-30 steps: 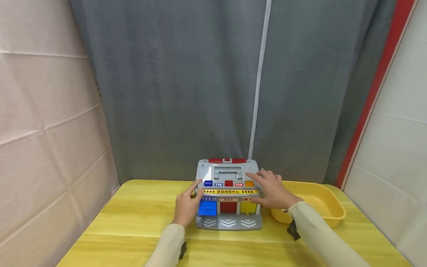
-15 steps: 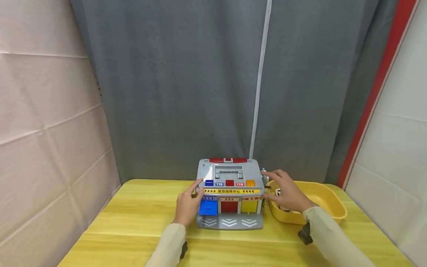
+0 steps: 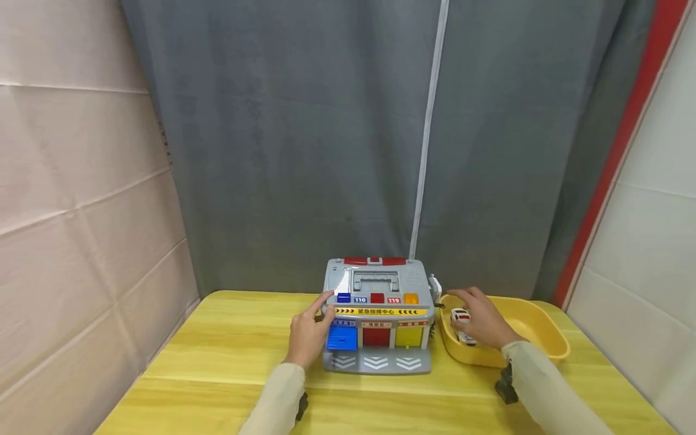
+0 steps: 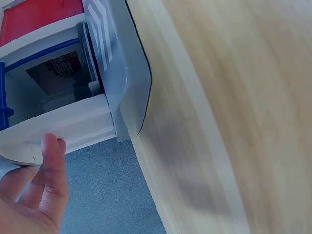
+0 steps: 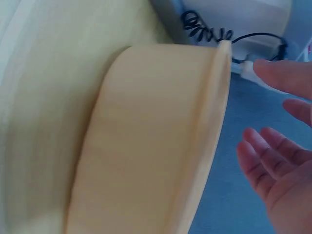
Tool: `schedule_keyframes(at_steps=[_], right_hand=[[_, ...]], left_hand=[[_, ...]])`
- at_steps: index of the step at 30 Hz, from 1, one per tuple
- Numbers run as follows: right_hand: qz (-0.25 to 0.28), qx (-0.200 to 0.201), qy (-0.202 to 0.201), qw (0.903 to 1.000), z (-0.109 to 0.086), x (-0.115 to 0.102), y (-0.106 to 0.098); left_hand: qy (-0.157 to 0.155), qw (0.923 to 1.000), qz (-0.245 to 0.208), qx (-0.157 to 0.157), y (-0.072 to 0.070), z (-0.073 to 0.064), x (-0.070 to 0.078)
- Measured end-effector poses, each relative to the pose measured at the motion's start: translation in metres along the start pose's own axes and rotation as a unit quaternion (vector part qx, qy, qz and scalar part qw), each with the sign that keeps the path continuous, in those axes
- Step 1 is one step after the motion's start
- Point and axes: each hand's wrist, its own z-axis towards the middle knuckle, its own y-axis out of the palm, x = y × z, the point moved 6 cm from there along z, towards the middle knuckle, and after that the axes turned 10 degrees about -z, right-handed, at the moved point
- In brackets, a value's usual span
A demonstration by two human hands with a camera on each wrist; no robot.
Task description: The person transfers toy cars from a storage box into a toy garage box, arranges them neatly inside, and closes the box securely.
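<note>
A grey toy emergency station [image 3: 375,311] with blue, red and yellow garage doors stands on the table. My left hand [image 3: 309,338] holds its left front corner, index finger on the roof edge and thumb at the front. In the left wrist view, a fingertip [image 4: 50,141] lies against the white side wall, beside a bay whose blue door [image 4: 6,111] is raised. My right hand [image 3: 481,317] hovers over the left part of a yellow basin [image 3: 549,326], its fingers spread and holding nothing. Partly hidden beneath it is a white toy car [image 3: 462,315] with red markings.
A white piece [image 3: 435,288] sticks out at the station's right side, where a black coiled cord [image 5: 200,27] hangs near the basin. Grey cloth [image 3: 293,151] hangs behind the wood-patterned table [image 3: 239,338], with pale padded panels [image 3: 81,181] at the left.
My right hand has left the station's right side and moved right, over the basin, where the toy car now shows. The left hand stays at the station's left corner.
</note>
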Motion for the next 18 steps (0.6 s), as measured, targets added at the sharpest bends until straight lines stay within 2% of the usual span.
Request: schedule_keyframes(at_steps=[8,11,15,18], right_hand=[[-0.02,-0.035,0.023,0.9989,-0.002,0.023,0.021],[-0.024,-0.066,0.023,0.9973,-0.002,0.029,0.03],[-0.019,-0.128,0.018,0.9915,-0.003,0.032,0.041],[-0.014,-0.151,0.017,0.9882,-0.004,0.032,0.044]], left_hand=[[0.006,1.0,0.0,0.0,0.002,-0.001,0.004],[0.007,1.0,0.002,0.005,0.001,-0.001,0.003],[0.003,0.9999,0.004,0.01,0.0,0.0,0.002],[0.001,0.9999,0.001,0.011,-0.001,0.0,0.001]])
